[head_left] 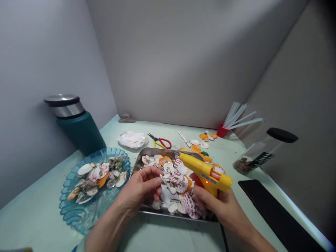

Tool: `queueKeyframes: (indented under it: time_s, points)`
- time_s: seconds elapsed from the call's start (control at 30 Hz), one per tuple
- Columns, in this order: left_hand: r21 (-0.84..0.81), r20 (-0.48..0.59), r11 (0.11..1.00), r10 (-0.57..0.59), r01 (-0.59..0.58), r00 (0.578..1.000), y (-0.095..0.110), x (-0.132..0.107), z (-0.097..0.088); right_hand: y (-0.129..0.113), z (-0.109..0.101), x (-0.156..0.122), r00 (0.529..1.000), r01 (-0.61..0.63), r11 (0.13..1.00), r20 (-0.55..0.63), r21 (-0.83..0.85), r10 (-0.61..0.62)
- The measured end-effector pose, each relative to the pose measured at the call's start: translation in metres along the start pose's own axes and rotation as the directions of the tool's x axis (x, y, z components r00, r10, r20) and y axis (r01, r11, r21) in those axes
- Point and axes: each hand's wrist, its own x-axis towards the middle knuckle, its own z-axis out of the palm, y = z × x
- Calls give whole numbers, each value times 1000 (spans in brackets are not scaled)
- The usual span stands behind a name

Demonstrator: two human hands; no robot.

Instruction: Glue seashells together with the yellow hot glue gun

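My right hand [217, 204] grips a yellow glue gun [207, 173] with a red light lit, its nozzle pointing left over a metal tray [147, 152] full of white, pink-patterned and orange seashells [178, 178]. My left hand [143, 185] hovers over the tray's left part with its fingertips pinched on a small pale shell piece [162, 179], close to the gun's tip.
A blue glass dish [76, 213] of mixed shells sits at the left, a teal flask [76, 127] behind it. Red-handled scissors [161, 141], a white wad [132, 139], glue sticks in a red cup [223, 131], a clear jar [258, 152] and a black slab [273, 210] lie around.
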Motion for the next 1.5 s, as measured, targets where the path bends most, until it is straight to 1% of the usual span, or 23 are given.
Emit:
queueKeyframes:
  time_s: [0.07,0.13,0.2,0.3,0.37,0.43,0.57,0.63,0.73,0.87,1.0,1.13,1.3,1.33,1.4,1.5]
  points:
    - [8,3,1000,30,-30,1000,-2,-1,1,-5,9,-1,1000,-7,999,-16,-50,6]
    - [26,17,999,44,-45,999,-4,-2,3,-10,20,-1,1000,-23,998,-17,-52,22]
    - [38,31,998,54,-55,998,-5,-2,6,-14,31,-1,999,-28,999,-32,-19,27]
    - [39,41,997,66,-67,997,-6,-2,8,-18,43,-1,995,-26,998,-96,52,31]
    - [53,55,996,65,-68,996,-7,-2,9,-19,47,0,989,-25,995,-142,92,38]
    - [86,71,995,54,-60,996,-9,-2,9,-19,49,-1,985,-32,991,-162,128,53]
    - [137,45,989,44,-49,998,-10,-2,11,-18,49,-3,988,-34,984,-141,174,59]
    - [166,25,985,43,-47,999,-10,-2,13,-17,48,-3,988,-3,986,-150,165,29]
    - [224,21,974,31,-35,999,-9,-2,17,-14,47,-2,983,28,992,-182,123,-5]
    - [252,10,967,19,-21,1000,-7,-2,19,-11,45,1,985,-10,997,-171,76,23]
    - [283,-3,959,9,-7,1000,-7,-3,20,-9,41,2,986,-4,990,-166,138,27]
    - [322,-16,947,9,-3,1000,-6,-3,21,-8,39,1,986,-27,992,-158,127,47]
    - [354,-7,935,43,-38,999,-5,-4,20,-6,37,1,989,-4,997,-144,79,16]
    - [360,-17,932,57,-47,998,-4,-4,19,-5,35,1,991,9,999,-132,46,-3]
    - [369,-74,928,95,-61,993,-2,-4,16,-2,30,0,991,57,997,-116,-47,-62]
    - [366,-219,928,159,-70,963,3,-4,12,1,20,-1,981,159,966,-78,-206,-178]
